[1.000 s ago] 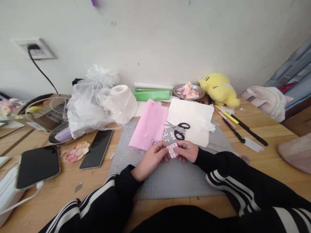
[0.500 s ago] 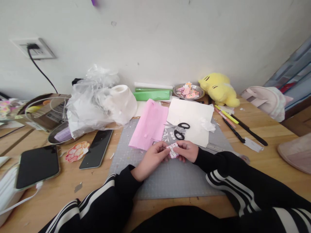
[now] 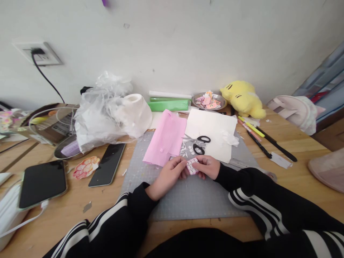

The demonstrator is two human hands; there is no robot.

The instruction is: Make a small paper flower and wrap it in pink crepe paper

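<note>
A small folded piece of patterned pink-and-white paper (image 3: 192,166) is pinched between both my hands over the grey cutting mat (image 3: 188,200). My left hand (image 3: 168,177) grips its left side with thumb and fingers closed. On its right side, my right hand (image 3: 208,167) is closed the same way. Just beyond my fingers lie black-handled scissors (image 3: 198,144) on a patterned scrap, with a pink sheet (image 3: 165,138) to the left and a white sheet (image 3: 211,130) to the right.
Two phones (image 3: 41,182) (image 3: 107,164) and a flower sticker (image 3: 85,167) lie at left. A plastic bag with a paper roll (image 3: 113,113) stands behind. Green rolls (image 3: 168,104), a dish of scraps (image 3: 209,100), a yellow plush (image 3: 243,98) and pens (image 3: 264,139) sit at the back right.
</note>
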